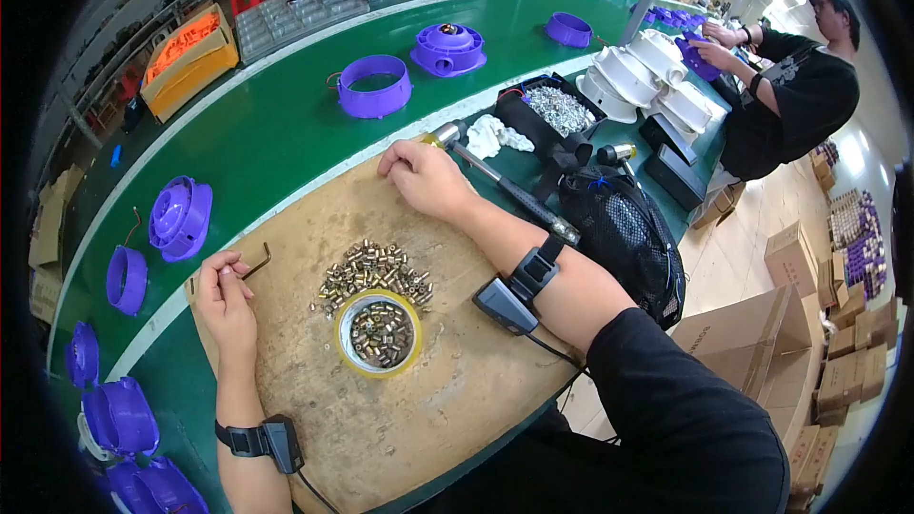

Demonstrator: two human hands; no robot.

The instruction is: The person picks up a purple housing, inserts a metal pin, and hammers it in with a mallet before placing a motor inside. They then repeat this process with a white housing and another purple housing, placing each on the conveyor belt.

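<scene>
The only lettering large enough to notice was dark print on the brown carton (pixel 747 328) at the lower right, seen at a slant and partly cut by the folds; marks on the stacked cartons (pixel 857 371) beyond were too small to read.

The left hand (pixel 228 309) was curled closed on an L-shaped hex key (pixel 260 264), its bent end jutting out to the right and its grip hidden by the fingers. The right hand (pixel 428 179) lay at the far edge of the worn board (pixel 476 352), fingers loosely bent, just beside a hammer (pixel 509 190); whether they pinched anything could not be told.

Between the forearms, small metal cylinders (pixel 381 268) sat heaped on the board, with more inside a yellow tape roll (pixel 377 372) touching the heap. Purple housings (pixel 374 105) stood on the green conveyor, those at the lower left blurred toward the dark rim. A mesh bag (pixel 624 228) was partly hidden by the right arm.
</scene>
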